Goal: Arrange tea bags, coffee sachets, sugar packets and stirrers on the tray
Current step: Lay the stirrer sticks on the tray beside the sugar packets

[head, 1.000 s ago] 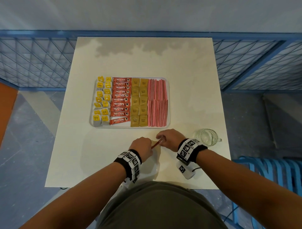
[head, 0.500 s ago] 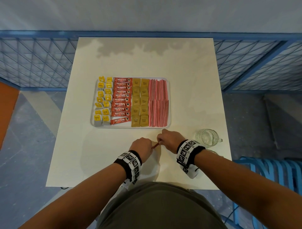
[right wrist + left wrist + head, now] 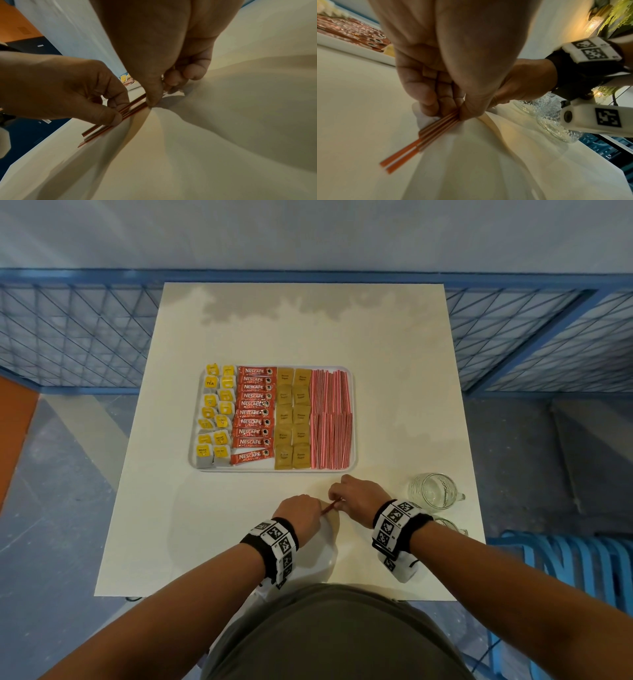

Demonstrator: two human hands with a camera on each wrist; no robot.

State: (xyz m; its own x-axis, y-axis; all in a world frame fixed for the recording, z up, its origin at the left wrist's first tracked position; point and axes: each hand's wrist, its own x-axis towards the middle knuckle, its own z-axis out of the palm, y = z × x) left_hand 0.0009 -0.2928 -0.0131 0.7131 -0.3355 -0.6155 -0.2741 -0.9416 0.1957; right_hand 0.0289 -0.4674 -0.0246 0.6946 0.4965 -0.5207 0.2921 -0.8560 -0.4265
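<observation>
Hands (image 3: 334, 505) nearer tray (image 3: 352, 419), stirrers (image 3: 329, 506) still pinched

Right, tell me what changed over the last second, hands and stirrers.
Very little. The right hand edged slightly toward the tray, its wrist lifting a bit; the left hand barely moved. Both hands still pinch the small bundle of stirrers between them, just in front of the tray. Nothing was let go or picked up. The tray's rows and the glass mug stayed as they were.
</observation>
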